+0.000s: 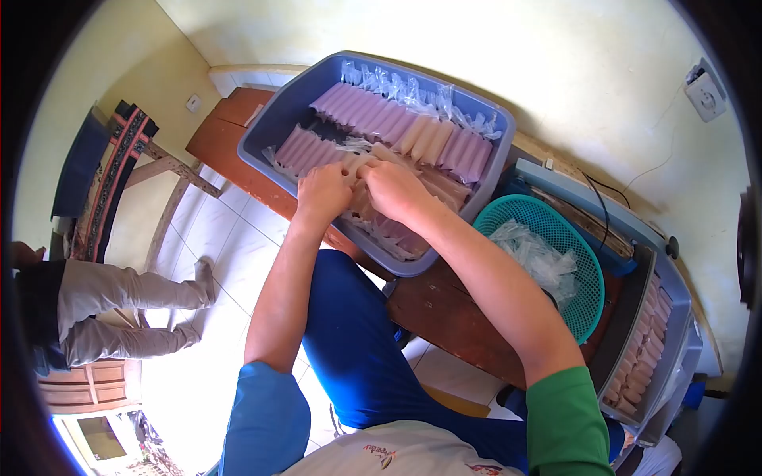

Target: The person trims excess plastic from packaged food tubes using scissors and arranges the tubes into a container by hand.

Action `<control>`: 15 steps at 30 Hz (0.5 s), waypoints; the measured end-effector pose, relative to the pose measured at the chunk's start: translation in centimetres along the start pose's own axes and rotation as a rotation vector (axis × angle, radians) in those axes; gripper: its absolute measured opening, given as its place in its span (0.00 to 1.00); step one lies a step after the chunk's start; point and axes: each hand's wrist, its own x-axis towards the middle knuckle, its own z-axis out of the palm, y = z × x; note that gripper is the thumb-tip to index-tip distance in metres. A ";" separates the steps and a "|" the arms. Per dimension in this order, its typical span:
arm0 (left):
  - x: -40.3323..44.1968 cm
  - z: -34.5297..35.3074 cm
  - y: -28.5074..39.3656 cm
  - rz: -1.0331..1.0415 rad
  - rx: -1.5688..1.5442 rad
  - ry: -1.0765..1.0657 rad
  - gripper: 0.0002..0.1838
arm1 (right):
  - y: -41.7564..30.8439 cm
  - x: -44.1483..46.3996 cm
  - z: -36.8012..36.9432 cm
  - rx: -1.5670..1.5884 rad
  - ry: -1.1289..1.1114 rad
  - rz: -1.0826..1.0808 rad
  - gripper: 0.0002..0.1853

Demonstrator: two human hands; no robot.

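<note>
A blue-grey tub (496,170) holds rows of slim clear plastic tubes, with purple tubes (361,111) along the back and cream tubes (427,139) among them. My left hand (325,190) is inside the tub's near side, fingers bent over cream tubes beside a purple group (305,151). Close against it, my right hand (387,186) has its fingers curled down on the cream tubes. The fingertips of both hands are mostly hidden, so what they grip cannot be made out clearly.
Right of the tub, a green basket (589,274) holds crumpled clear plastic (536,258). A grey tray (675,349) with more filled tubes stands farther right. The tub rests on a brown wooden bench (444,313). Another person (119,289) is at the left.
</note>
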 end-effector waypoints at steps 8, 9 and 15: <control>0.4 0.1 0.7 -0.088 0.190 -0.150 0.16 | -1.2 0.2 -0.4 0.118 -0.256 0.163 0.18; 0.5 0.1 0.8 -0.089 0.189 -0.152 0.16 | -1.1 0.1 -0.5 0.119 -0.258 0.164 0.18; 0.8 0.3 1.1 0.016 -0.118 -0.054 0.17 | 0.0 -0.2 0.0 0.154 -0.132 0.062 0.18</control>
